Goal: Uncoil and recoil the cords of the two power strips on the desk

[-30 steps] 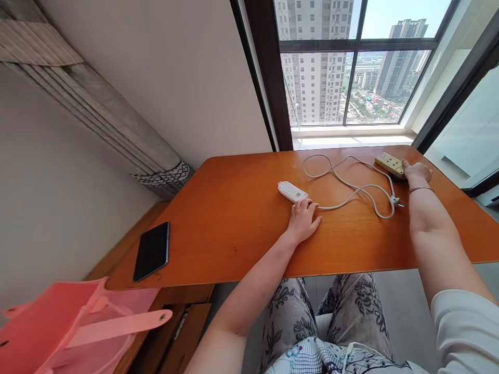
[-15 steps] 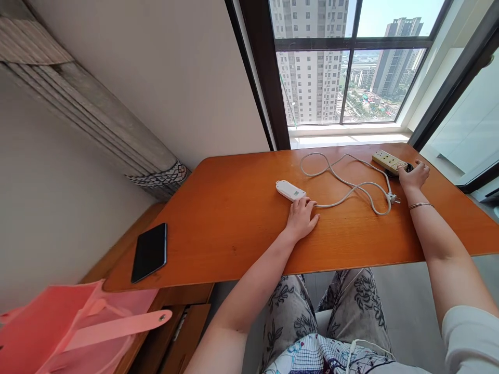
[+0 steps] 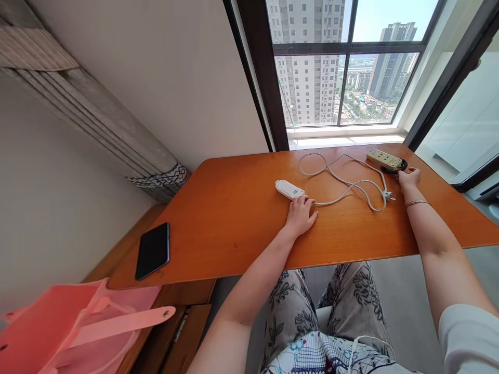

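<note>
At far left: pink bag (image 3: 50, 322) with a long strap, beside the corner of the brown table (image 3: 226, 218). On the left end of the tabletop: black tablet (image 3: 153, 251), lying flat. Near the middle: white power strip (image 3: 288, 189), flat on the wood, set at a slant. At its right end: left hand (image 3: 300, 215), palm down, fingers loosely extended, fingertips touching the casing. Farther right: white cord (image 3: 353, 185), looped and crossing itself, with a white plug (image 3: 387, 196). Behind the plug, near the far edge: yellow power strip (image 3: 384, 159). At its right end: black cord (image 3: 403, 165), bunched. Just beside that cord: right hand (image 3: 409, 179), fingers curled — grasp or light touch, impossible to tell.
</note>
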Motion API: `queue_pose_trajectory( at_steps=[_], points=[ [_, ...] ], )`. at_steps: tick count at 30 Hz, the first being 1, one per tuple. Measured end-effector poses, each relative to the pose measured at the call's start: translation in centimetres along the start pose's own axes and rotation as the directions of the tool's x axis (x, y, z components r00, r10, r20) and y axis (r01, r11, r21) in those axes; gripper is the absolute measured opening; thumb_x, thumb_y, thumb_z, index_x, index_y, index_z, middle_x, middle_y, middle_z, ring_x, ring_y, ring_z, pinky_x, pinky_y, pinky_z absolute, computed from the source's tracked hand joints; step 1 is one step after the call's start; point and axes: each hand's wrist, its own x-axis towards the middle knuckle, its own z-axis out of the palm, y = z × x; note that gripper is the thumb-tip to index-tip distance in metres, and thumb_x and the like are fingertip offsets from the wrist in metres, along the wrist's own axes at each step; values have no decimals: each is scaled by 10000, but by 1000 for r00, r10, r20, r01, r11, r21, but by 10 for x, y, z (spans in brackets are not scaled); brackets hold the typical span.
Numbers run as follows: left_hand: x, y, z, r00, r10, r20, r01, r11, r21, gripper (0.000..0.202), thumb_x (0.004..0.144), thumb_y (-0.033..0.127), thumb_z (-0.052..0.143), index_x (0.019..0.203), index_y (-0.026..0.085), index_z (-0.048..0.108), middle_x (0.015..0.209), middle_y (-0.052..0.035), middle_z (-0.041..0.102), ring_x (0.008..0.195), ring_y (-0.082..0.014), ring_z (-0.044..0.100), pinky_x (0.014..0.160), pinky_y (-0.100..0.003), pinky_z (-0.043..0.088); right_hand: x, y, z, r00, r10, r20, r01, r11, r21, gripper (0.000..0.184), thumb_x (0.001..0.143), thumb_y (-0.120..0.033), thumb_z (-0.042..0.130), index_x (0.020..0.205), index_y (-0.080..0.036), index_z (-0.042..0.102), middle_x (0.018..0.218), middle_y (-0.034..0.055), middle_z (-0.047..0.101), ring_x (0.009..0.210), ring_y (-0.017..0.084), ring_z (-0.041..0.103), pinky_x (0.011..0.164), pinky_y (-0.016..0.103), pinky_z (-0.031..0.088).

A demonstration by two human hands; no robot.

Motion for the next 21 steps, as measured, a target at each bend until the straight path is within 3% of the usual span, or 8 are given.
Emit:
queue_pose_trajectory(
  at_steps=[3, 5, 8, 10, 14, 17, 21],
  points=[
    [0, 1, 0, 1000, -1, 0, 1, 1000, 0, 351, 899, 328, 606, 1227, 204, 625, 1324, -120, 561, 1266, -306, 481, 1101, -457, 420, -21, -7, -3, 998, -42, 42, 44, 997, -57, 326, 786, -145, 676, 1076, -150, 527, 960, 66, 657, 979, 212, 650, 957, 409, 522],
    [1, 1, -1, 1000, -4, -4, 4, 1000, -2, 324, 902, 318, 601, 1204, 203, 631, 1324, -113, 578, 1266, -304, 483, 1097, -456, 420, -42, -10, -5, 973, -95, 212, 116, 989, -88, 256, 832, -251, 668, 1054, -158, 581, 991, 73, 678, 978, 205, 651, 955, 390, 519],
    [2, 2, -1, 999, -29, -21, 29, 1000, 0, 244, 897, 306, 602, 1118, 213, 652, 1257, -110, 621, 1230, -309, 501, 1065, -468, 435, -76, -12, -11, 880, -129, 456, 196, 975, -102, 269, 799, -354, 731, 982, -172, 658, 949, 72, 718, 896, 199, 672, 885, 358, 541],
    [2, 2, -1, 998, -53, -37, 54, 999, 8, 179, 892, 294, 602, 1042, 219, 663, 1187, -111, 647, 1196, -316, 516, 1037, -479, 442, -98, -12, -17, 791, -157, 591, 289, 948, -135, 289, 769, -364, 759, 984, -185, 687, 936, 70, 739, 867, 205, 681, 856, 357, 546],
    [1, 3, -4, 993, -80, -83, 85, 995, 60, 129, 874, 278, 605, 964, 216, 673, 1098, -113, 673, 1143, -329, 540, 989, -486, 444, -143, -17, -33, 553, -249, 795, 563, 815, -136, 298, 848, -395, 650, 1081, -218, 709, 977, 67, 759, 863, 216, 692, 822, 357, 542],
    [-1, 2, -7, 988, -99, -118, 110, 990, 88, 137, 834, 266, 632, 950, 212, 680, 1056, -113, 678, 1126, -336, 541, 981, -492, 438, -177, -24, -44, 405, -328, 854, 697, 715, -56, 377, 892, -372, 586, 1215, -203, 681, 972, 89, 759, 883, 238, 692, 827, 371, 526],
    [-3, -4, -12, 977, -141, -159, 153, 986, 64, 112, 828, 283, 636, 911, 226, 686, 1070, -113, 678, 1145, -346, 531, 984, -501, 435, -210, -27, -62, 251, -422, 871, 829, 559, 32, 328, 913, -299, 537, 1189, -225, 698, 1055, 106, 757, 1024, 285, 665, 934, 451, 480]
  ],
)
